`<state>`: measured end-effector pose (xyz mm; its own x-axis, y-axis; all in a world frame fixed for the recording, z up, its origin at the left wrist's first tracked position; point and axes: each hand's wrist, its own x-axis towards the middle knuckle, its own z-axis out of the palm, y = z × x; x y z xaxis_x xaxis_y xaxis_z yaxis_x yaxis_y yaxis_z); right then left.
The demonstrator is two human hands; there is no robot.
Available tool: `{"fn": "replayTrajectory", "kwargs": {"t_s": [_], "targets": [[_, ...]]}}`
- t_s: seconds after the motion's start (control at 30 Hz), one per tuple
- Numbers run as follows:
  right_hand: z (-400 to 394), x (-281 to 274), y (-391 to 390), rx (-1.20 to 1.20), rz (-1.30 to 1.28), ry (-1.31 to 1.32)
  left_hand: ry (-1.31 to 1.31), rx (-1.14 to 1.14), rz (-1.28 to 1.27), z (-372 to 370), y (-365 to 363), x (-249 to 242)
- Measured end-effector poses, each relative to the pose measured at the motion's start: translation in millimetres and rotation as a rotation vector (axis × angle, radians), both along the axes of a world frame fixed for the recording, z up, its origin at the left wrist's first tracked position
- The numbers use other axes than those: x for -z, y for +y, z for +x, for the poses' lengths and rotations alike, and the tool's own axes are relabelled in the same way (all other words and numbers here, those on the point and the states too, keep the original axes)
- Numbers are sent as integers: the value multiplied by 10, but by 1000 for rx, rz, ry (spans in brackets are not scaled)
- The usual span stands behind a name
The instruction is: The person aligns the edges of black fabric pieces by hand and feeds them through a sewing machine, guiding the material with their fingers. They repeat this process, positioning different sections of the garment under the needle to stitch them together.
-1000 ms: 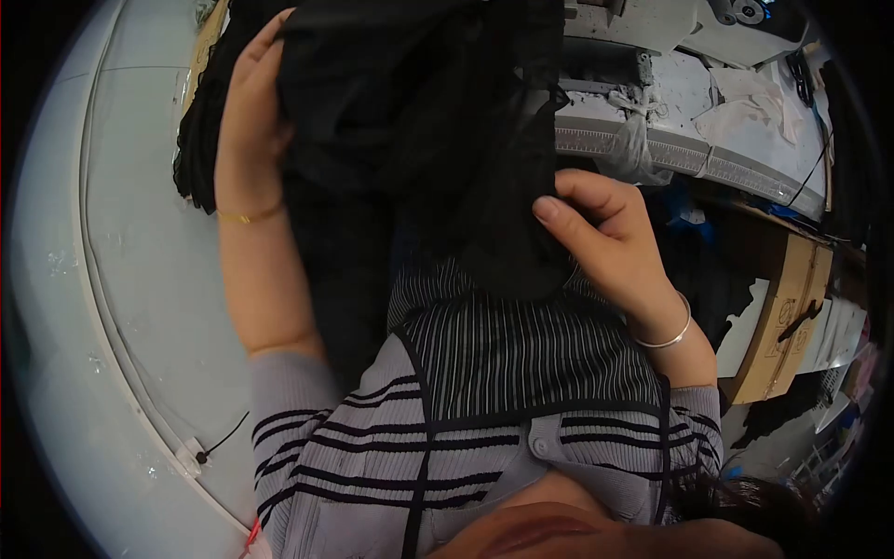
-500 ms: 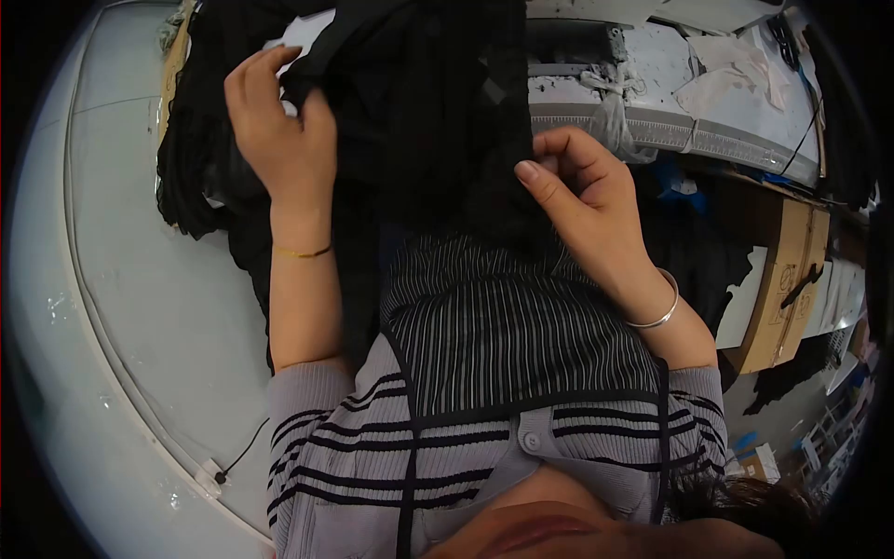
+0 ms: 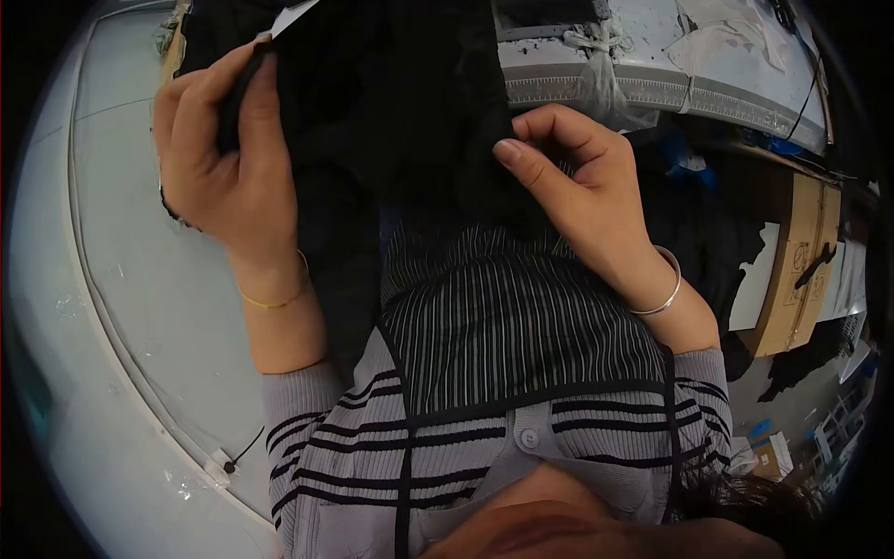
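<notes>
Black fabric (image 3: 391, 112) spreads between my two hands and hangs down over my lap. My left hand (image 3: 228, 154), at the upper left, pinches a fold of it between thumb and fingers. Just past those fingertips a white corner (image 3: 291, 15) shows, too little of it visible to name. On the other side, my right hand (image 3: 582, 172) has its thumb and forefinger closed on the right edge of the fabric. How the cloth is shaped cannot be made out in the dark folds.
A white machine table (image 3: 652, 56) with a ruler strip (image 3: 680, 93) along its edge stands at upper right, a knotted plastic bag (image 3: 605, 84) hanging from it. A cardboard box (image 3: 796, 265) is at the right. A cable with a plug (image 3: 228, 466) lies at lower left.
My left hand has moved left and farther up, from loosely spread fingers to a pinch on the black fabric. My right hand has shifted slightly left and up, still at the cloth's edge.
</notes>
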<state>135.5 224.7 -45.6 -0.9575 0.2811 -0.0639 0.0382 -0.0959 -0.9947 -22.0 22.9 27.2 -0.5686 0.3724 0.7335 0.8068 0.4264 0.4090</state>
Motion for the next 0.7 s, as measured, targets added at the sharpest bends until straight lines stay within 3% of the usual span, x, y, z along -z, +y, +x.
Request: {"fn": "replayTrajectory", "kwargs": {"t_s": [0.03,0.13,0.2,0.27,0.43,0.47,0.57,0.7], "targets": [[11,-5,-2,5,-5,-6,167,7,-88,139,56,-100],[28,-27,-5,-9,-35,33,210,72,-275,610,229,-106],[30,-39,-15,-6,-42,80,102,197,-302,733,321,107],[32,-53,-6,-20,-64,102,131,185,-310,755,384,295],[55,-50,53,-79,-28,88,77,176,-339,790,411,291],[48,-6,44,-78,-43,109,96,176,-333,763,409,265],[-64,186,-3,-79,-41,175,-247,188,-6,595,384,281],[-192,-79,-19,-502,-595,131,-238,111,61,-164,626,279]]}}
